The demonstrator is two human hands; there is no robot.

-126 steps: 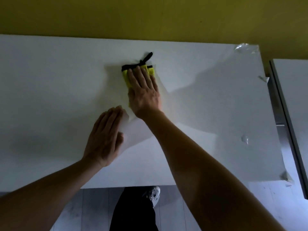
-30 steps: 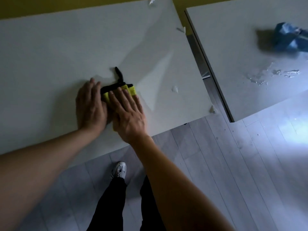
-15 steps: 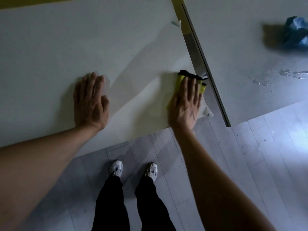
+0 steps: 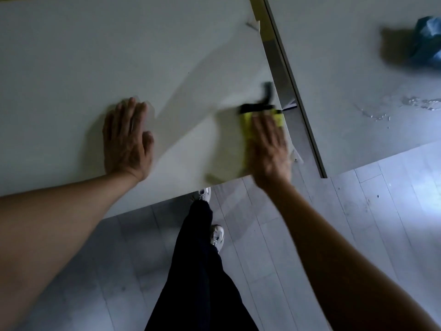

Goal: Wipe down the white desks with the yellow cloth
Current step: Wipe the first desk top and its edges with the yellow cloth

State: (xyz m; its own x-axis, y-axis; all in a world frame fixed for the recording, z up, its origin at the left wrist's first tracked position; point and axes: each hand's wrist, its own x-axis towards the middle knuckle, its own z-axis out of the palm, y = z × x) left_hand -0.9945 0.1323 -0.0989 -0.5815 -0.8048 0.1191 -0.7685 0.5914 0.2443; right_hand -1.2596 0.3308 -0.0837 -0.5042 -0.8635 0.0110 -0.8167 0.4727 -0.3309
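R hand (image 4: 268,149) presses flat, fingers straight, on yellow cloth (image 4: 249,126) at near-right corner of left white desk (image 4: 95,56) — no clench. L hand (image 4: 126,139) lies flat on desktop, holding nothing. Blue rag (image 4: 427,41) on right desk (image 4: 346,68).

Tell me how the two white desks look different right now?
The left white desk has both hands on it: the left hand flat, the right hand pressing the yellow cloth. The right white desk carries a crumpled blue thing and wet splashes. Both are white and flat.

Gap (image 4: 281,68) between desks; blue cloth (image 4: 427,44), water (image 4: 420,102) on right desk (image 4: 346,68).
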